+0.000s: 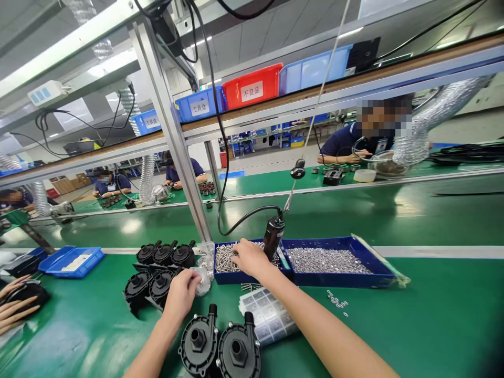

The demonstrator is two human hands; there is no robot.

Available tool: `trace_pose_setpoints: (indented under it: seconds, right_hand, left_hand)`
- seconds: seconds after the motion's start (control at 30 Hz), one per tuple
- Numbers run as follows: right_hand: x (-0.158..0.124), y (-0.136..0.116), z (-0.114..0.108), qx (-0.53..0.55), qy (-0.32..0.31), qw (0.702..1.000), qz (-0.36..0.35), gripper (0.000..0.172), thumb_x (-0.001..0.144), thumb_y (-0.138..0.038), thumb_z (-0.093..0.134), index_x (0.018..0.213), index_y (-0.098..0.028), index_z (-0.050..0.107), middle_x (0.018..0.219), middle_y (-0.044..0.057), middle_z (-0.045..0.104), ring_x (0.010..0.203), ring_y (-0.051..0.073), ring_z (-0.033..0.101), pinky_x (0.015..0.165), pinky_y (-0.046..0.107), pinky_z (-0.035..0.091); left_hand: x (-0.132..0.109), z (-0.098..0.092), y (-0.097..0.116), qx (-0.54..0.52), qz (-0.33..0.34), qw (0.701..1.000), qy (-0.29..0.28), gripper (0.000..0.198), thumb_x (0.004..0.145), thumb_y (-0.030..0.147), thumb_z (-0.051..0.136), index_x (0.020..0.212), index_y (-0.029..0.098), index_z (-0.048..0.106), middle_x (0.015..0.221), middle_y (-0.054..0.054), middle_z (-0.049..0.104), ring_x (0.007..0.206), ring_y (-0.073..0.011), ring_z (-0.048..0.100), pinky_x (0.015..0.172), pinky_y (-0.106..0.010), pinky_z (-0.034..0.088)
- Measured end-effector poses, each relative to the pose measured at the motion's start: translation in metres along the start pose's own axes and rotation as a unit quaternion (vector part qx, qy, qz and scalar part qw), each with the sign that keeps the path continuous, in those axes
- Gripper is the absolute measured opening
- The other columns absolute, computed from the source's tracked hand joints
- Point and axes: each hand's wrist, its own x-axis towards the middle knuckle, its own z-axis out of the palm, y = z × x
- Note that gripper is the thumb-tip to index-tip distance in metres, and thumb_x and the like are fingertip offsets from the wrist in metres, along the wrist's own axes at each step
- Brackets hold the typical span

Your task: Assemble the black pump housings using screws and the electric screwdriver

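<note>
My right hand [249, 257] reaches into the left half of a blue tray [370, 281], fingers curled down among long silver screws [225, 257]. My left hand [181, 294] is closed around a crumpled clear plastic bag [202, 278] next to black pump housings [157, 286]. Two more black pump housings [220, 346] lie close in front of me. A black electric screwdriver [273, 236] hangs on a cable just right of my right hand.
The tray's right half holds small silver nuts [325, 260]. A clear parts box [268, 315] lies under my right forearm. Loose washers [336, 302] dot the green belt. A small blue tray [71, 260] and another person's hand [16, 307] are at left. Workers sit beyond the far bench.
</note>
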Motion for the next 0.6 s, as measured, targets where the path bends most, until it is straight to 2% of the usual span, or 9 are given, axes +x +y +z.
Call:
trace_pose_setpoints:
  seconds: [0.1, 0.2, 0.33, 0.43, 0.53, 0.6]
  right_hand:
    - [0.004, 0.0, 0.003, -0.001, -0.023, 1.0, 0.004, 0.015, 0.103, -0.029, 0.073, 0.101, -0.014, 0.072, 0.112, 0.007, 0.072, 0.106, 0.024, 0.069, 0.097, 0.045, 0.057]
    - [0.005, -0.001, 0.0, 0.006, -0.037, 0.999, 0.009, 0.017, 0.104, -0.029, 0.072, 0.095, -0.014, 0.072, 0.103, 0.006, 0.074, 0.1, 0.023, 0.072, 0.094, 0.042, 0.059]
    - [0.004, 0.002, -0.005, 0.024, -0.023, 0.999, 0.021, 0.017, 0.104, -0.027, 0.071, 0.091, -0.015, 0.072, 0.097, 0.005, 0.074, 0.095, 0.021, 0.072, 0.091, 0.04, 0.059]
    - [0.003, 0.004, -0.008, 0.053, 0.007, 0.998, 0.016, 0.014, 0.101, -0.017, 0.07, 0.087, -0.015, 0.072, 0.094, 0.005, 0.074, 0.094, 0.022, 0.072, 0.091, 0.041, 0.058]
    - [0.001, 0.004, -0.009, 0.1, 0.046, 0.994, -0.006, 0.017, 0.097, -0.007, 0.067, 0.082, -0.014, 0.071, 0.1, 0.013, 0.074, 0.104, 0.029, 0.07, 0.094, 0.043, 0.054]
    - [0.0, 0.001, -0.01, 0.145, 0.072, 0.986, -0.034, 0.017, 0.097, -0.007, 0.065, 0.083, -0.014, 0.07, 0.11, 0.017, 0.073, 0.114, 0.033, 0.066, 0.099, 0.044, 0.05]
  left_hand:
    - [0.001, -0.003, 0.004, -0.092, -0.056, 0.994, -0.001, 0.043, 0.087, 0.059, 0.066, 0.081, 0.017, 0.069, 0.071, -0.004, 0.062, 0.065, -0.0183, 0.053, 0.062, -0.029, 0.04]
    - [0.0, -0.003, 0.009, -0.184, -0.105, 0.977, 0.009, 0.058, 0.079, 0.071, 0.073, 0.088, 0.013, 0.071, 0.07, -0.004, 0.063, 0.06, -0.0154, 0.052, 0.056, -0.025, 0.04]
    - [-0.002, -0.003, 0.017, -0.264, -0.146, 0.953, 0.036, 0.067, 0.066, 0.07, 0.087, 0.093, 0.01, 0.075, 0.08, -0.008, 0.07, 0.062, -0.0126, 0.053, 0.056, -0.022, 0.042]
    - [-0.003, -0.003, 0.022, -0.296, -0.163, 0.94, 0.051, 0.069, 0.06, 0.067, 0.093, 0.093, 0.009, 0.077, 0.077, -0.007, 0.07, 0.061, -0.011, 0.052, 0.055, -0.021, 0.041]
    - [-0.003, -0.001, 0.024, -0.315, -0.169, 0.932, 0.056, 0.068, 0.057, 0.065, 0.096, 0.091, 0.009, 0.079, 0.073, -0.006, 0.069, 0.059, -0.0101, 0.052, 0.054, -0.02, 0.041]
    - [-0.004, 0.001, 0.026, -0.322, -0.168, 0.93, 0.055, 0.066, 0.057, 0.064, 0.097, 0.09, 0.009, 0.08, 0.072, -0.006, 0.069, 0.058, -0.0099, 0.051, 0.053, -0.02, 0.042]
